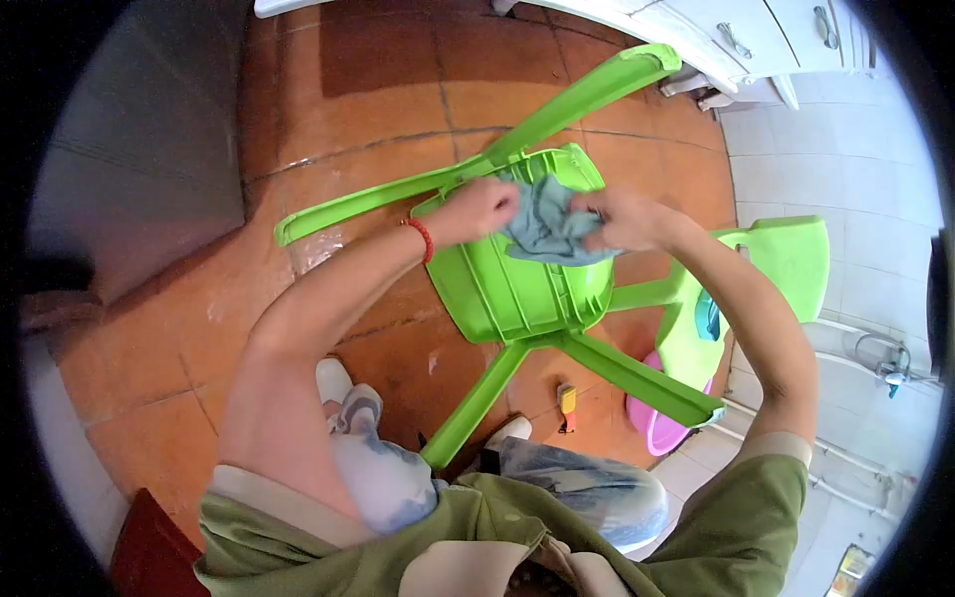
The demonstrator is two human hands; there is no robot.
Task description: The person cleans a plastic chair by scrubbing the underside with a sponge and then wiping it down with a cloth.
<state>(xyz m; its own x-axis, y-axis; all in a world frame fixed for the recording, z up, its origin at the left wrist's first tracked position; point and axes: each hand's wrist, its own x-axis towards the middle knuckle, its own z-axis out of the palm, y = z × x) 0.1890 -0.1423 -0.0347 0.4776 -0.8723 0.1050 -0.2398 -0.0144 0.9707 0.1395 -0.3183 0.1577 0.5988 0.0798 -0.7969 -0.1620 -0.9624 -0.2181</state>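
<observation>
A grey-green cloth is spread, bunched and creased, between my two hands above the seat's underside. My left hand, with a red bead bracelet at the wrist, is closed at the cloth's left edge. On the other side my right hand pinches the cloth's right part; it is slightly blurred. Below them a bright green plastic chair lies overturned, its ribbed underside facing up and its legs splayed out. Whether the cloth touches the plastic I cannot tell.
Another green chair stands at the right with a teal item on it. A pink basin sits partly under it. A yellow-and-orange tool lies on the tiled floor. White cabinets and a dark bulky piece flank the space.
</observation>
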